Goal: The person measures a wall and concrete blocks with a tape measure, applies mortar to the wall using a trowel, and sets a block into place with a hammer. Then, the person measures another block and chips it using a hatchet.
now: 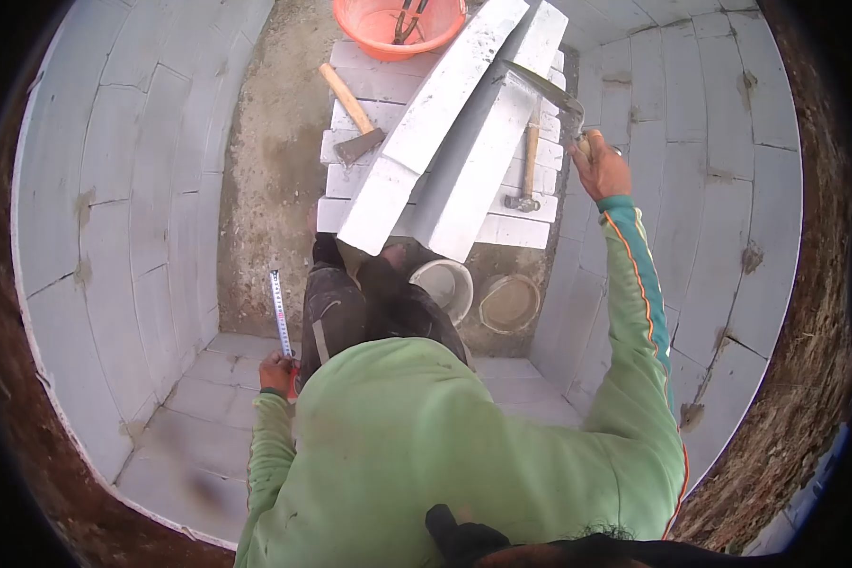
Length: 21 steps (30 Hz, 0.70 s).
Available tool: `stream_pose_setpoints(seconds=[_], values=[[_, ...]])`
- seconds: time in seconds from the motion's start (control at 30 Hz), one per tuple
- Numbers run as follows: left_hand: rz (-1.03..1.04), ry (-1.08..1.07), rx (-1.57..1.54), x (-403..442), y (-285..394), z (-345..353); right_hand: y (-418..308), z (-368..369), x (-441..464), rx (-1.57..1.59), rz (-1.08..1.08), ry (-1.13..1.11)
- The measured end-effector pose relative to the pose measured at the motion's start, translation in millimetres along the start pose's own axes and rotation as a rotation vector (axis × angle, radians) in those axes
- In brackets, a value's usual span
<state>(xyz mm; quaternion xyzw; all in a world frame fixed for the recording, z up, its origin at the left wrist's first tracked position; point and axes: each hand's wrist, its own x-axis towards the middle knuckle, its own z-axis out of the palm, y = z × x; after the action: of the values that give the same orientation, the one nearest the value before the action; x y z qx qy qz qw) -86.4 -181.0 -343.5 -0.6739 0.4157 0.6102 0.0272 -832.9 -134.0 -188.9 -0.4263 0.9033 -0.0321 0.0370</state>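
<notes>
My right hand [601,168] is closed round the handle of a trowel [551,93], its blade over the upper part of the right long white block [488,133]. Another long white block [431,118] lies slanted alongside it. At the lower left, my left hand [277,372] is closed on a red tape measure [294,381], whose blade [281,312] extends upward. A hatchet [350,109] with a wooden handle lies left of the blocks, and a hammer [528,166] lies to their right.
Flat white blocks [519,230] form a platform under the long ones. An orange basin [379,36] with a tool inside stands at the top. Two round containers [456,284] [509,303] are near my legs. Block walls [114,170] [682,189] rise on both sides.
</notes>
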Motion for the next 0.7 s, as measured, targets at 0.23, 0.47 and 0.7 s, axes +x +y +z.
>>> stream_pose_setpoints(seconds=[0.23, 0.47, 0.7], values=[[0.039, -0.023, 0.04, -4.4, -0.4, -1.9, -3.2, 13.7, -2.8, -0.161, -0.005, -0.093], [0.002, -0.035, -0.026, 9.9, -24.8, -10.3, -10.8, -2.6, -3.2, 0.037, 0.041, -0.005], [0.024, 0.013, 0.04, -14.3, 2.3, -2.0, -16.7, -10.3, -25.2, 0.124, -0.032, 0.085]])
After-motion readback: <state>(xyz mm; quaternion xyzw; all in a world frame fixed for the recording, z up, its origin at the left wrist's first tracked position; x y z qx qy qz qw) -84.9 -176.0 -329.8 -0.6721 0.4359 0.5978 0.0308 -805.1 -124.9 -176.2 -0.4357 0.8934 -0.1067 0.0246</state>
